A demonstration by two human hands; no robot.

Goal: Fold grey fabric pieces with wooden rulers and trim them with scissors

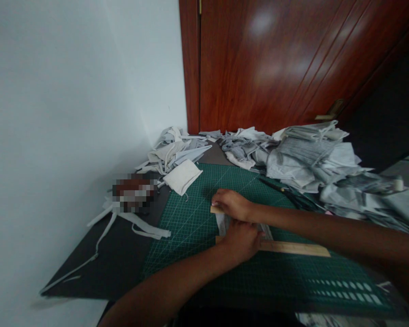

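On the green cutting mat (248, 179) lies a piece of pale grey fabric (222, 224), partly covered by my hands. My left hand (241, 238) is closed over a long wooden ruler (295, 248) that crosses the fabric's near edge. Just beyond it, my right hand (232, 203) has its fingers curled down on a second wooden strip (216, 209) at the fabric's far edge. Most of that strip is hidden under my hand and forearm. Black-handled scissors (288, 194) lie on the mat behind my right forearm.
A large heap of grey fabric pieces (303, 156) covers the table's right side. More pale fabric scraps (175, 150) are piled by the wall, with a white piece (183, 176) on the mat's far left corner. Loose strips (150, 230) lie left. A wooden door (259, 68) stands behind.
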